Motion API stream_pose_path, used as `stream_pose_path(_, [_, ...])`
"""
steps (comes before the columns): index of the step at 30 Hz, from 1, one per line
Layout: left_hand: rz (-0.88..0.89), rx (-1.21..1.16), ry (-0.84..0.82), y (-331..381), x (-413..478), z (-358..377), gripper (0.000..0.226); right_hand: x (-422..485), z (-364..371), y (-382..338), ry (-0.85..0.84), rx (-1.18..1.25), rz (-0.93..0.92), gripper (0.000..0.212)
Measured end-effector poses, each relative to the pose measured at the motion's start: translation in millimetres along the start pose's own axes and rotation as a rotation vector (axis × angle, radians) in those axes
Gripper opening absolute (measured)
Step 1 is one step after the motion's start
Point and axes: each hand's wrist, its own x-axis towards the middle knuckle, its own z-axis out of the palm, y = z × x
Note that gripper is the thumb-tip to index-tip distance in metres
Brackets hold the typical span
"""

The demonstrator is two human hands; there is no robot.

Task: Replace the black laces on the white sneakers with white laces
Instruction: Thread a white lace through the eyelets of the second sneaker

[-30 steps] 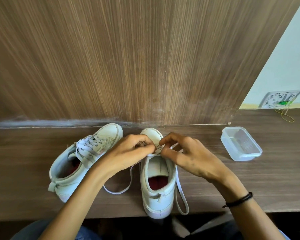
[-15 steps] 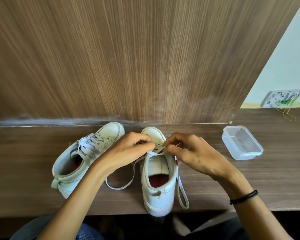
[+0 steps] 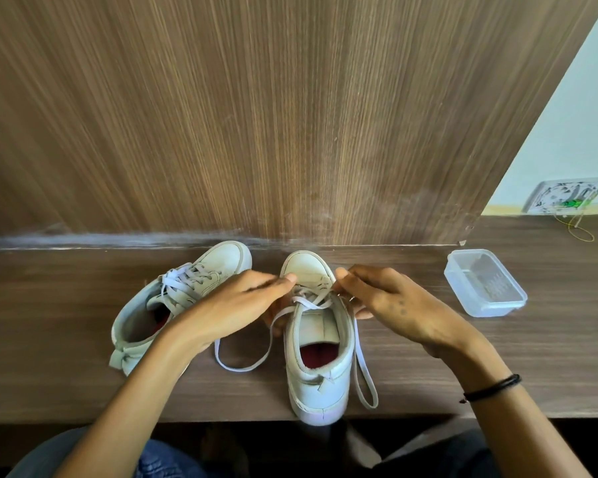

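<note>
Near the left end of the table (image 3: 49, 339) lies the laced sneaker (image 3: 201, 291), tilted on its side with its toe toward the back edge. It already carries a white lace and no black lace is in sight, so that half of the job looks done.

The left hand (image 3: 235, 305) reaches over to the second sneaker (image 3: 320, 370), fingers pressed together and fairly straight, tips at the lowest eyelets. Its thumb is hidden underneath, so I cannot tell whether it pinches anything.

The white lace (image 3: 242, 365) crosses only the eyelets nearest the toe. One free end loops over the table between the two sneakers; the other trails down the right side, close to the near edge.

The second sneaker stands upright at the middle of the table, heel jutting over the near edge. A firm tug toward the person could drag it off.

The right hand (image 3: 394, 305) has its fingers bent, pinching the lace at the right eyelet row. Pulling harder on one side would likely leave the ends uneven. A flat lace also twists easily in an eyelet, and a loose end could slip back out.

A plastic box (image 3: 485, 282) sits well apart, toward the right end.
</note>
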Motion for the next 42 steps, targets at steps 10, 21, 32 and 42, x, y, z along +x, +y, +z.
stream_pose_path(10, [0.038, -0.129, -0.047, 20, -12, -2, 0.038, -8, -6, -2, -0.112, 0.01, 0.019, 0.044])
stream_pose_path(21, [0.085, -0.235, 0.03, 23, -14, -5, 0.038, -8, -3, -5, -0.102, 0.056, 0.02, 0.029])
stream_pose_path(32, [0.133, -0.375, 0.051, 14, -13, -9, 0.031, -9, -6, -14, -0.065, 0.286, 0.004, 0.031])
stream_pose_path(42, [0.149, -0.474, 0.111, 27, -8, -3, 0.043, -10, -1, -30, 0.067, 0.441, 0.024, 0.046])
